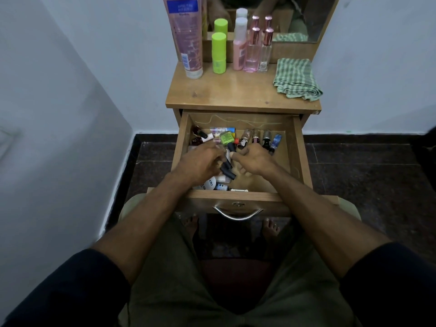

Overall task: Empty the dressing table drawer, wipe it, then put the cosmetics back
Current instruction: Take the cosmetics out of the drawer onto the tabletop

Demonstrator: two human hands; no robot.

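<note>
The wooden drawer [296, 159] of the dressing table is pulled out over my knees and holds several small cosmetics. Nail polish bottles [266, 139] lie in a row at its back right, with a green-labelled bottle [226, 137] and red bottles [197, 135] at the back left. Both hands are inside the drawer, over the middle. My left hand [200, 162] is curled around dark-capped bottles [227, 168]. My right hand [253, 159] has its fingers bent down onto items beside them; what it grips is hidden. A white round compact [208, 184] lies near the drawer front.
On the tabletop [236, 93] stand a tall pink tube [186, 36], a lime-green stick [219, 53], a pink bottle [239, 46] and two clear perfume bottles [258, 50]. A folded green checked cloth [296, 79] lies at the right. A mirror [295, 17] rises behind. Walls close in on both sides.
</note>
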